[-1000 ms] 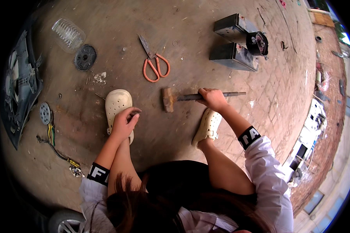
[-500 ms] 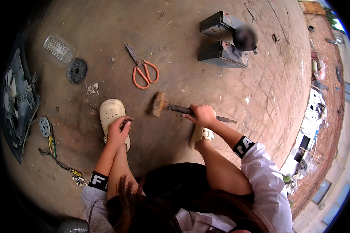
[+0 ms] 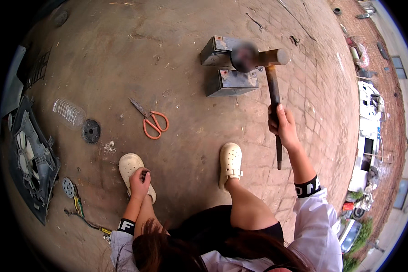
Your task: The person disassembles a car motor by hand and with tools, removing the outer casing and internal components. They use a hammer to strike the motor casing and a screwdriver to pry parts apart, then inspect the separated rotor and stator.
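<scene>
My right hand [image 3: 283, 124] is closed round the handle of a sledgehammer [image 3: 274, 84], held up with its rusty head at the top. The hammer head appears beside a dark round object [image 3: 245, 57] whose middle is blurred. That object overlaps two dark, box-shaped batteries [image 3: 233, 81]; whether the hammer touches it I cannot tell. My left hand [image 3: 139, 182] hangs in a loose fist above my left clog [image 3: 130, 165], and no object shows in its fingers. Orange-handled scissors [image 3: 153, 124] lie on the ground, apart from both hands.
A clear ribbed plastic bottle [image 3: 69, 113] and a black disc [image 3: 91, 131] lie at left. A dark car part [image 3: 34, 158] sits at the far left, near a cable with a grey disc [image 3: 69, 187]. White scrap panels [image 3: 366, 131] line the brick strip at right.
My right hand has swung the sledgehammer up and right, from low over the ground to beside the batteries. The view has shifted, and my left hand stays in a loose fist.
</scene>
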A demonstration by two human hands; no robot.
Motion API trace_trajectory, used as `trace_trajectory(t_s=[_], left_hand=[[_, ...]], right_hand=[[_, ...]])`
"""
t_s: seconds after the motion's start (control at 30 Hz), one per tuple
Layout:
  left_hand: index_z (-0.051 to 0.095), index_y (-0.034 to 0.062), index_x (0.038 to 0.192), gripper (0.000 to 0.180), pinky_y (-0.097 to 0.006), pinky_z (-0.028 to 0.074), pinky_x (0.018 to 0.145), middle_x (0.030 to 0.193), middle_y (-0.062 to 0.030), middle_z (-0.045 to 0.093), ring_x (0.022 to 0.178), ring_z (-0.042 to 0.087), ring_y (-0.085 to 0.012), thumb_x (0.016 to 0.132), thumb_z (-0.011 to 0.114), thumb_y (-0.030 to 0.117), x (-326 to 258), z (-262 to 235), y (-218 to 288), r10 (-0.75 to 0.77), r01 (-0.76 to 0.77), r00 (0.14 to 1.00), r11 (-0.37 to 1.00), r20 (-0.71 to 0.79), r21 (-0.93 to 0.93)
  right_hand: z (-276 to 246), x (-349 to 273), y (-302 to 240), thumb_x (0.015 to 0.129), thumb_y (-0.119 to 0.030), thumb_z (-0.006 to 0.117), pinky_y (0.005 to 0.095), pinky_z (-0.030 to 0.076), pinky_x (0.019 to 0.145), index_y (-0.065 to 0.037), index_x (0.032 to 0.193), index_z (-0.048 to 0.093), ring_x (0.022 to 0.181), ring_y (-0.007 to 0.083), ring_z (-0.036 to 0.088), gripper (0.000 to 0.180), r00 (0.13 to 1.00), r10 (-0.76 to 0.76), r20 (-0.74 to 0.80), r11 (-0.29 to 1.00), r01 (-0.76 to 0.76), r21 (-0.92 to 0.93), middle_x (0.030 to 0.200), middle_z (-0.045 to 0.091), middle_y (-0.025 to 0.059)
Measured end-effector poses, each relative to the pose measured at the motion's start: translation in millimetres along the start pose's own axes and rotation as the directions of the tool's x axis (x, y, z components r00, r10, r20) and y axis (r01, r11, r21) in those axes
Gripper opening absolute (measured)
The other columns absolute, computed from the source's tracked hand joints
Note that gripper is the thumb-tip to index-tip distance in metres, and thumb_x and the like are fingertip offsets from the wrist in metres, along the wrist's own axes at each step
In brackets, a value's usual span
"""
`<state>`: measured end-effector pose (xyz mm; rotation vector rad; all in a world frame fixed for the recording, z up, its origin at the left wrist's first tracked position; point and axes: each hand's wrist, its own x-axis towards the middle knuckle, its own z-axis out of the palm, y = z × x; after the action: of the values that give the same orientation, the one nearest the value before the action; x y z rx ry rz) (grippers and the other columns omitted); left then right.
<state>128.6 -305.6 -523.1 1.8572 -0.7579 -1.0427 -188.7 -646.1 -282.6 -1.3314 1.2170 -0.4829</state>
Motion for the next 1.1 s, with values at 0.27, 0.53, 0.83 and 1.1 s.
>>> trace_trajectory(t_s=[0.27,0.53,0.83,1.1], left_hand=[[0.061,-0.001,0.083,0.002,-0.023,0.043,0.052,0.071,-0.0042,0.059,0.057,0.052,-0.009,0.084,0.059,0.001,2,5,-1,0.019,-0.018,1.0,0.999,-0.02,0.034],[0.061,-0.0007,0.085,0.002,-0.02,0.042,0.052,0.073,-0.0028,0.06,0.06,0.053,-0.0065,0.084,0.059,-0.001,-1,2,-3,-0.061,0.062,0.998,0.998,0.01,-0.011],[0.061,-0.0008,0.085,0.002,-0.022,0.043,0.053,0.072,-0.0034,0.059,0.058,0.053,-0.0076,0.084,0.059,-0.001,1,7,-1,0.04,-0.041,0.999,0.997,0.016,0.068],[0.06,-0.0017,0.084,0.002,-0.023,0.042,0.052,0.072,-0.0041,0.059,0.057,0.053,-0.0082,0.083,0.06,0.0,3,5,1,0.022,-0.021,1.0,0.999,-0.016,0.03]], right_hand=[[-13,60,-59,0.101,-0.054,0.035,0.023,0.019,0.04,-0.009,0.08,0.046,0.045,0.0052,0.025,0.051,0.935,-0.224,-0.274,0.954,0.268,0.135,0.056,0.032,-0.0046],[7,80,10,0.1,-0.055,0.036,0.0224,0.019,0.039,-0.009,0.082,0.046,0.042,0.0058,0.024,0.05,0.965,-0.08,-0.248,0.957,0.144,0.251,0.055,0.03,-0.0051],[4,115,20,0.097,-0.054,0.046,0.0267,0.024,0.042,-0.013,0.071,0.04,0.044,0.0087,0.027,0.05,0.938,0.207,-0.278,0.972,-0.164,0.168,0.055,0.03,-0.0055],[1,91,-20,0.1,-0.055,0.038,0.0245,0.019,0.041,-0.012,0.073,0.041,0.042,0.006,0.024,0.051,0.938,-0.087,-0.336,0.954,0.176,0.244,0.055,0.029,-0.0064]])
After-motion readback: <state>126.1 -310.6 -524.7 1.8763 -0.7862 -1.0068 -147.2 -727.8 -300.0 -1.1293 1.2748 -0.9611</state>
